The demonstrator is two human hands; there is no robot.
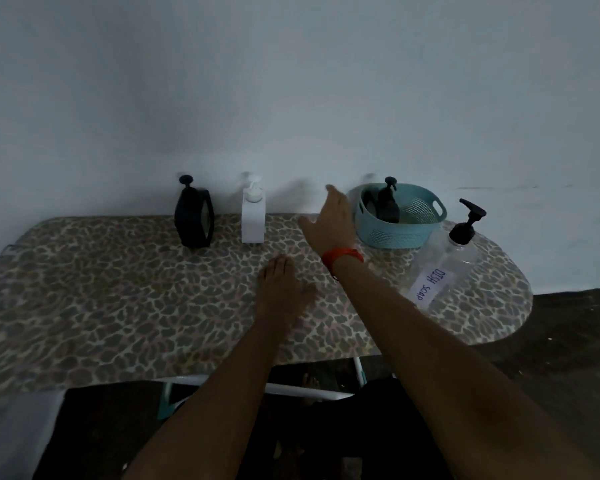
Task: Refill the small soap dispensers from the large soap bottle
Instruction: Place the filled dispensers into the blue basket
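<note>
Now my left grip [283,289] lies flat, released, on the desk [118,289]; my right grip [329,223], released too, hangs just left of the basket [395,235]. The large soap bottle [444,271] stands at right, the black dispenser [193,216] and white dispenser [253,220] far left.

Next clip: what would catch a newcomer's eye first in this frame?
The leopard-print table cover, across the middle. On it at right, a clear pump bottle labelled DISH SOAP beside a teal basket holding a black dispenser. The open right hand, with a red wristband, reaches toward the basket.
</note>
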